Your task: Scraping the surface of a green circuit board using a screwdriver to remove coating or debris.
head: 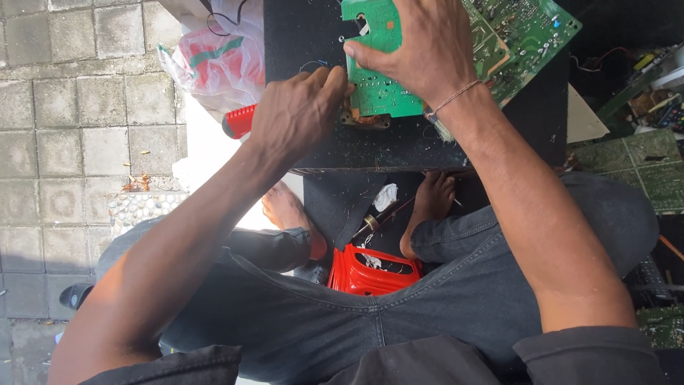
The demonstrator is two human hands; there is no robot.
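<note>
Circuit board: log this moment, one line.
right hand: pressing green circuit board | left hand: at board edge, red-handled tool | surface: black block

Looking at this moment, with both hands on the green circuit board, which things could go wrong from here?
1. The left hand works a red-handled tool right beside the thumb of the right hand, which presses the green circuit board; a slip could hurt that thumb.
2. The board overhangs the black surface, so it may tip or shift.
3. Bare feet sit directly under the work, so falling bits might land on them.
</note>
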